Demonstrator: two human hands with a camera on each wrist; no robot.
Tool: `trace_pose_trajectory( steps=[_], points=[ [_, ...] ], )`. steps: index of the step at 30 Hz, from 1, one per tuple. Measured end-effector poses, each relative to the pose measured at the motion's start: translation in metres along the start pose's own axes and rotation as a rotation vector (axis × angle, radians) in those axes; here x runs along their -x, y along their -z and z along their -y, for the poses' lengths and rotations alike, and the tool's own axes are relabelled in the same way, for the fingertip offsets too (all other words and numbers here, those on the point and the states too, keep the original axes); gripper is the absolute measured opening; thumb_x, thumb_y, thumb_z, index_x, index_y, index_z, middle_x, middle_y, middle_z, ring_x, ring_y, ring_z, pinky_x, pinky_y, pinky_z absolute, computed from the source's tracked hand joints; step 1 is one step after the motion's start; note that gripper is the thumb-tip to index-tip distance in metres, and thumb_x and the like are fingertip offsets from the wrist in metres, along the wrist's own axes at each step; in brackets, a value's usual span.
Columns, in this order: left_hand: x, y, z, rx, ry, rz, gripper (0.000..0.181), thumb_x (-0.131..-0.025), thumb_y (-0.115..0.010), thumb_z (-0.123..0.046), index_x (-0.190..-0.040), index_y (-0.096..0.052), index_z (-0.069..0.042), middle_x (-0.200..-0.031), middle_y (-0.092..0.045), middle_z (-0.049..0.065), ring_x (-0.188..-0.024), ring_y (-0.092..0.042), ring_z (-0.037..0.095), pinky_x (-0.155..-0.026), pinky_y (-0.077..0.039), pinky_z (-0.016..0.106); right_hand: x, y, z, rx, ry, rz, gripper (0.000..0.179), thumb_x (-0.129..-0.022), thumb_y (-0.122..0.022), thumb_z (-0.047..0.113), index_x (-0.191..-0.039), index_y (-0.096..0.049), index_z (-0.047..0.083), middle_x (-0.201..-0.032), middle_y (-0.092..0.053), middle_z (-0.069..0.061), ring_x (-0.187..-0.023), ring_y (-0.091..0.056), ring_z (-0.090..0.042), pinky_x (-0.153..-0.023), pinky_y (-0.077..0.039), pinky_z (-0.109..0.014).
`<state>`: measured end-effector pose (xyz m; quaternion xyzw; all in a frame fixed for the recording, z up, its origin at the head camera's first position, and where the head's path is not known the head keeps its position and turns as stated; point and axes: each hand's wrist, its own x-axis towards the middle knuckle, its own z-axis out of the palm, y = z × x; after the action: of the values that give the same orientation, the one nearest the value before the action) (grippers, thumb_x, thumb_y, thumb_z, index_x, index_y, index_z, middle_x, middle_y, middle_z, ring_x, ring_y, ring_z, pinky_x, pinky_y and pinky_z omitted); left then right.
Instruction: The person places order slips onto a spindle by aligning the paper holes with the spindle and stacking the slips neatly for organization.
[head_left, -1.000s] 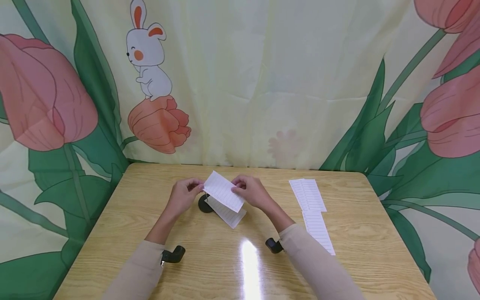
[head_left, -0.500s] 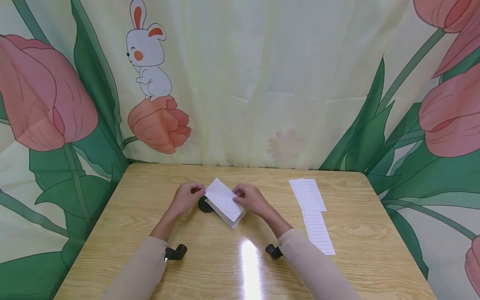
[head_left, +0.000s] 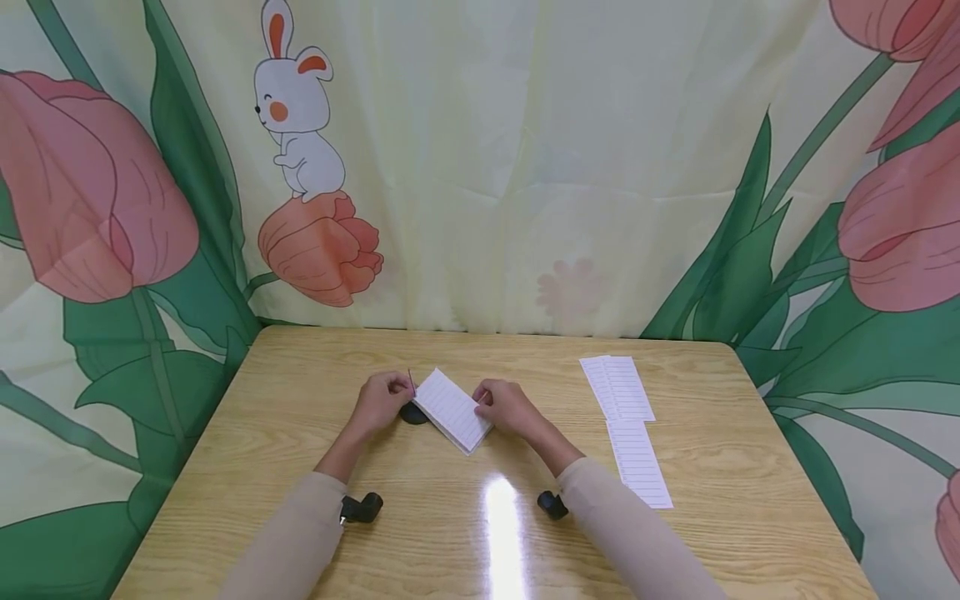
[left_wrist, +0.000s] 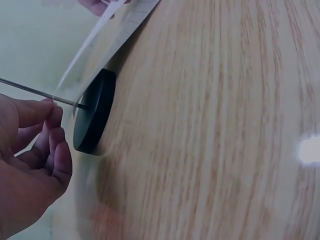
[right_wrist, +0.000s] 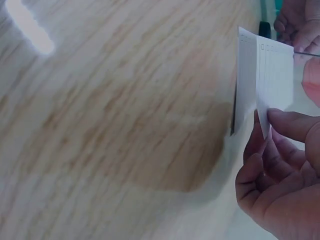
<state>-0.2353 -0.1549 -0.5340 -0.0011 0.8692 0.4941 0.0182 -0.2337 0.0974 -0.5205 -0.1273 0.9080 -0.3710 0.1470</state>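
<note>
A bill spike stands on the table, its black round base [head_left: 413,415] partly under paper and its thin metal rod [left_wrist: 30,90] upright. My left hand [head_left: 381,402] pinches the near corner of a lined paper slip [head_left: 448,402] at the rod, thumb against forefinger. The slip's opposite end is pinched by my right hand [head_left: 508,407], with the other fingers curled beneath. Below this slip, other paper [left_wrist: 127,30] lies at the foot of the rod, just above the base. In the right wrist view a narrow gap separates the upper slip [right_wrist: 276,75] from the lower paper [right_wrist: 246,75].
On the right of the wooden table [head_left: 720,467] lie several loose lined slips [head_left: 626,387], two overlapping at the back and another slip [head_left: 641,467] nearer the right sleeve. A patterned curtain [head_left: 480,167] hangs behind the table. Black wrist mounts [head_left: 362,507] stick out from both sleeves.
Both hands have lowered the upper slip along the rod toward the paper beneath, narrowing the gap between them. The left hand has come slightly down and to the right.
</note>
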Motion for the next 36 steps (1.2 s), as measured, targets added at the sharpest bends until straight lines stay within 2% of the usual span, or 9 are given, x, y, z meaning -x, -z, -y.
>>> trace_pose_trajectory(
  steps=[9, 19, 25, 32, 36],
  points=[
    [0.001, -0.007, 0.004, -0.053, 0.028, -0.019, 0.005, -0.093, -0.072, 0.0, -0.089, -0.071, -0.002, -0.085, -0.069, 0.009, -0.08, -0.061, 0.018, -0.07, -0.047, 0.025, -0.001, -0.006, -0.006, 0.017, -0.014, -0.009, 0.007, -0.094, -0.069, 0.001, -0.101, -0.068, 0.003, -0.091, -0.067, -0.007, -0.081, -0.06, -0.017, -0.072, -0.052, -0.029],
    [0.005, -0.011, 0.003, -0.087, -0.014, -0.082, 0.006, -0.088, -0.076, 0.001, -0.083, -0.074, -0.003, -0.076, -0.067, 0.006, -0.073, -0.059, 0.015, -0.067, -0.046, 0.025, 0.0, -0.009, -0.006, 0.076, 0.008, -0.027, 0.006, -0.093, -0.071, -0.001, -0.095, -0.067, 0.003, -0.087, -0.065, -0.006, -0.078, -0.059, -0.016, -0.069, -0.052, -0.027],
    [0.007, -0.013, 0.001, -0.102, -0.024, -0.087, 0.006, -0.089, -0.075, 0.001, -0.085, -0.074, -0.003, -0.078, -0.068, 0.007, -0.075, -0.06, 0.017, -0.067, -0.046, 0.027, 0.0, -0.011, -0.006, 0.106, 0.001, -0.035, 0.009, -0.091, -0.073, -0.001, -0.094, -0.066, 0.005, -0.084, -0.063, -0.004, -0.077, -0.057, -0.015, -0.068, -0.05, -0.026],
    [0.008, -0.012, 0.0, -0.098, -0.009, -0.082, 0.002, -0.091, -0.073, -0.001, -0.092, -0.074, 0.001, -0.083, -0.069, 0.008, -0.077, -0.06, 0.017, -0.068, -0.046, 0.025, 0.006, -0.007, -0.006, 0.101, 0.048, -0.03, 0.008, -0.092, -0.074, 0.001, -0.097, -0.067, 0.004, -0.089, -0.066, -0.006, -0.081, -0.061, -0.015, -0.073, -0.053, -0.029],
    [0.009, -0.009, 0.0, -0.087, -0.032, -0.079, 0.005, -0.089, -0.073, 0.001, -0.094, -0.074, 0.0, -0.085, -0.069, 0.009, -0.077, -0.06, 0.018, -0.068, -0.047, 0.026, 0.014, -0.001, -0.005, 0.093, 0.056, -0.027, 0.008, -0.093, -0.073, 0.003, -0.099, -0.068, 0.004, -0.091, -0.068, -0.006, -0.084, -0.063, -0.016, -0.077, -0.055, -0.031]
  ],
)
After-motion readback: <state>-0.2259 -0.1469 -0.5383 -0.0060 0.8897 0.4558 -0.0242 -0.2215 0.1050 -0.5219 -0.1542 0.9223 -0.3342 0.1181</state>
